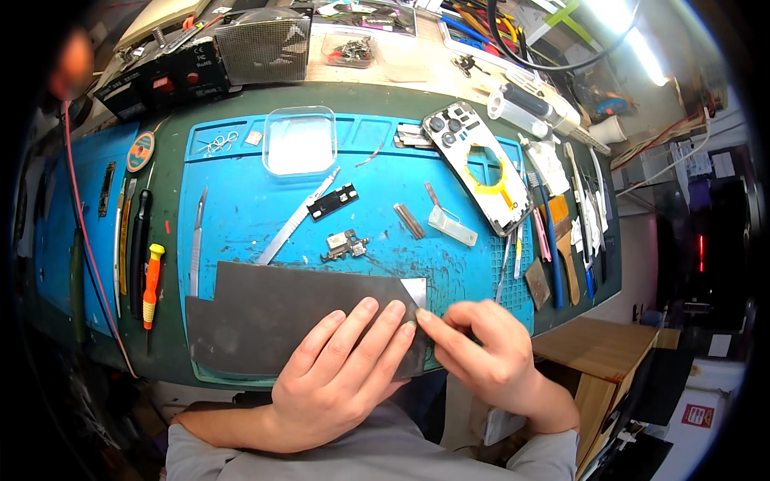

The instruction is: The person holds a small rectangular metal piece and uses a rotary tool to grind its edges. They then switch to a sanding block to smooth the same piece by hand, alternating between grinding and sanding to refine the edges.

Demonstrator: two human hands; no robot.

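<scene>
A dark grey, thin flat sheet (257, 313) lies across the near edge of the blue work mat, with a notch at its left end. At its upper right corner a small white triangle (415, 290) shows. My left hand (341, 373) rests on the sheet's right part, fingers stretched out flat and holding it down. My right hand (485, 345) is at the sheet's right edge just below the white corner, its fingers curled and the fingertips closed on the edge. The thumb is mostly hidden behind the fingers.
Beyond the sheet lie tweezers (293, 228), a black bracket (331, 201), a small metal part (345, 245) and a clear plastic tray (300, 143). A phone housing (479, 167) sits at the far right. An orange screwdriver (151, 284) lies left; brushes (566, 256) lie right.
</scene>
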